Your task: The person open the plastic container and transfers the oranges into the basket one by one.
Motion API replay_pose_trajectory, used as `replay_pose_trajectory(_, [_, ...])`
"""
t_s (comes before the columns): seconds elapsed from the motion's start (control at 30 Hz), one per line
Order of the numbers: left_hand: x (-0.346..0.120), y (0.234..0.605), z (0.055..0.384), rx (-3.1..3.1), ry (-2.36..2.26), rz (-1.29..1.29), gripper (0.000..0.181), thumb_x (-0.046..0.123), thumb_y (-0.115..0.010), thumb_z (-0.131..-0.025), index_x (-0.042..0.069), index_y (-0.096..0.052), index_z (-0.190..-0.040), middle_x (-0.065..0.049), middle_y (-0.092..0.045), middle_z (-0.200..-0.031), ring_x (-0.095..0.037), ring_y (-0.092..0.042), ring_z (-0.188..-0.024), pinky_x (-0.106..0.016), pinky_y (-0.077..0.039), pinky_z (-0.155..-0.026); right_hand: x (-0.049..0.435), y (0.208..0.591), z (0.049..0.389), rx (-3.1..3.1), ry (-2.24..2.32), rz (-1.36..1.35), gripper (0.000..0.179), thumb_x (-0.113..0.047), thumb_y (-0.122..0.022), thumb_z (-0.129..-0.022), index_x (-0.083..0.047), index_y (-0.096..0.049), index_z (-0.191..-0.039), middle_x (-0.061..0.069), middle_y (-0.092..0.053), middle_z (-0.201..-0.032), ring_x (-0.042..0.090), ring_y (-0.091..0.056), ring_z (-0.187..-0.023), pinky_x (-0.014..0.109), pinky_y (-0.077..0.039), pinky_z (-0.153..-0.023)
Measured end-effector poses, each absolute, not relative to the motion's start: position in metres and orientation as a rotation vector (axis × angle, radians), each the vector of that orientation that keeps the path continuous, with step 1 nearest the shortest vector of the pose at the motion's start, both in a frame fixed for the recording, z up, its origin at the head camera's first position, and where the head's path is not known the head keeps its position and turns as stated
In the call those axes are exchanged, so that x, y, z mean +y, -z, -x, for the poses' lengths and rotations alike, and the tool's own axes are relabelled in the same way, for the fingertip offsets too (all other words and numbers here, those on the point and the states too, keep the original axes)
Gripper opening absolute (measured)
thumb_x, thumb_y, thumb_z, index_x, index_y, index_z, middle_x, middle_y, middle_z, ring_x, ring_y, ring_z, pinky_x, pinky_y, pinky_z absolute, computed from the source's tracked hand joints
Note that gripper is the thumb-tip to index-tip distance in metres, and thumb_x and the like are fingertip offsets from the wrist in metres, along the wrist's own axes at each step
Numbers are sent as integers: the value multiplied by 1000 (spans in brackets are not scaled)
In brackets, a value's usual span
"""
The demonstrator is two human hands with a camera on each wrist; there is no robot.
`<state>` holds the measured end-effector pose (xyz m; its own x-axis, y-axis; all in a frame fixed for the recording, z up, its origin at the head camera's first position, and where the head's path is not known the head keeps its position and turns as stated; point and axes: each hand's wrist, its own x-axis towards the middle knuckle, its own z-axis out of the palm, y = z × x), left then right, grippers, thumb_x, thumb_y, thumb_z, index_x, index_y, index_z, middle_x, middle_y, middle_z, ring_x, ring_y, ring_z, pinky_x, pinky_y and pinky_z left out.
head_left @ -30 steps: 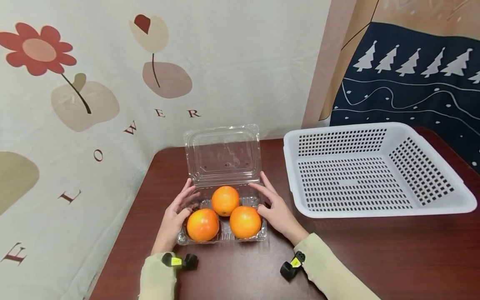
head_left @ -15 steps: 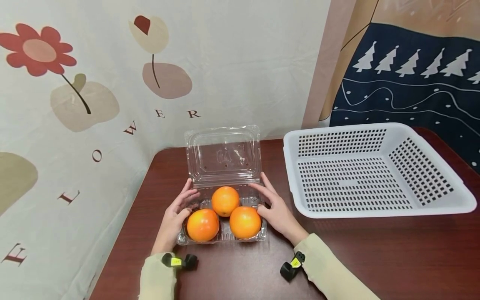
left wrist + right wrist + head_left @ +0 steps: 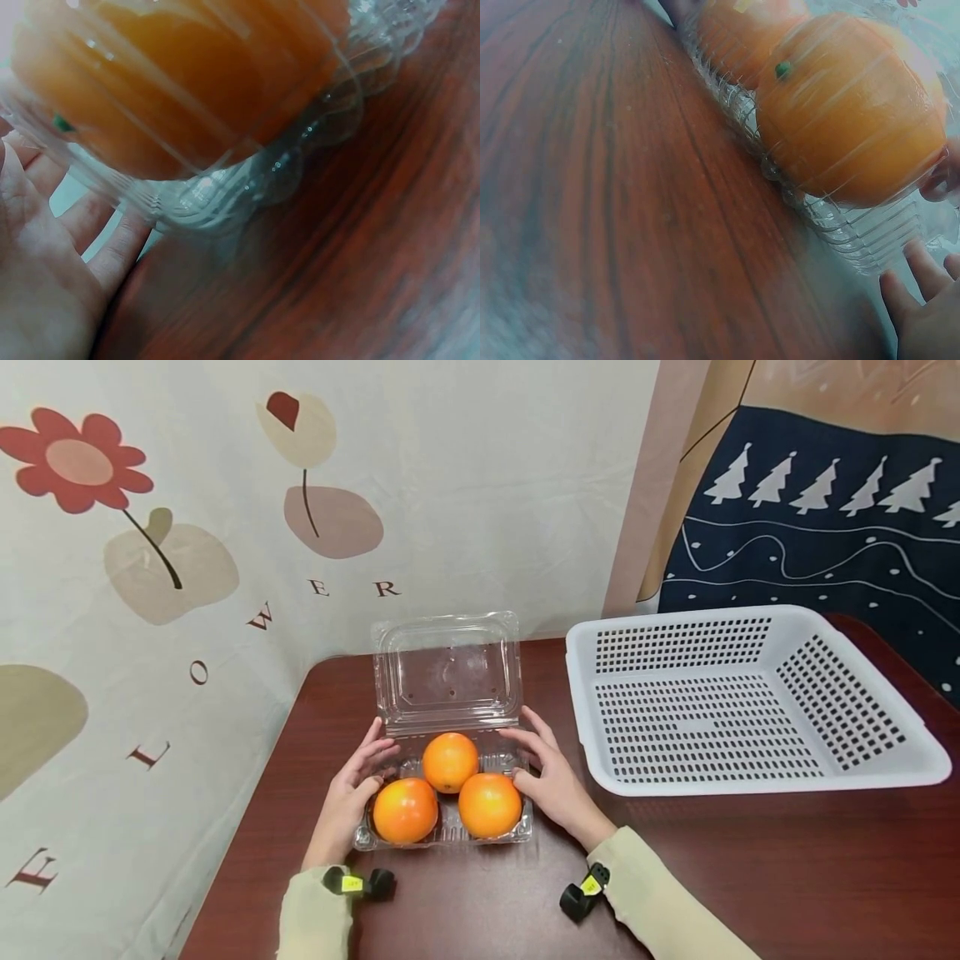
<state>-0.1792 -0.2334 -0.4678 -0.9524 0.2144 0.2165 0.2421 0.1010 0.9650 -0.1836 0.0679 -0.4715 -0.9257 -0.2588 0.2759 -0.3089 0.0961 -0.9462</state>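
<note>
A clear plastic clamshell box (image 3: 456,833) sits on the table with its lid (image 3: 447,672) raised at the back. Inside lie three oranges: one at the back (image 3: 450,762), one at front left (image 3: 406,810) and one at front right (image 3: 490,805). My left hand (image 3: 347,793) rests along the box's left side, fingers extended, thumb at the rim beside the front left orange. On the opposite side, my right hand (image 3: 557,787) touches the box with spread fingers, its thumb by the front right orange. Both wrist views show fingers against the ribbed plastic wall.
A large white perforated basket (image 3: 600,752) stands on the right of the dark red wooden table (image 3: 465,910). Behind the table hangs a pale cloth (image 3: 480,485) with printed flowers. A dark cloth with white trees (image 3: 817,543) hangs at the right.
The raised lid sways very slightly. Both hands, the oranges and the basket stay in place.
</note>
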Motion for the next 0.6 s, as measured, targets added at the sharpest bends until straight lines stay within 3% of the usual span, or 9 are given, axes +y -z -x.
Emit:
replay_pose_trajectory(0.23, [-233, 469, 180, -2316, 2034, 479, 54, -19, -32, -80, 2, -43, -129, 7, -18, -147, -28, -38, -122, -31, -40, -93, 68, 479, 186, -2279, -1966, -616, 52, 5, -50, -73, -12, -53, -122, -3, -10, -148, 19, -40, -121, 43, -37, -95])
replay_pose_trajectory(0.6, [-234, 468, 179, -2331, 2028, 484, 54, -17, -32, -81, 3, -42, -130, 6, -19, -147, -28, -37, -123, -30, -40, -93, 68, 478, 187, -2296, -1975, -632, 54, 9, -47, -73, -13, -53, -123, -8, -8, -148, 14, -39, -122, 41, -36, -97])
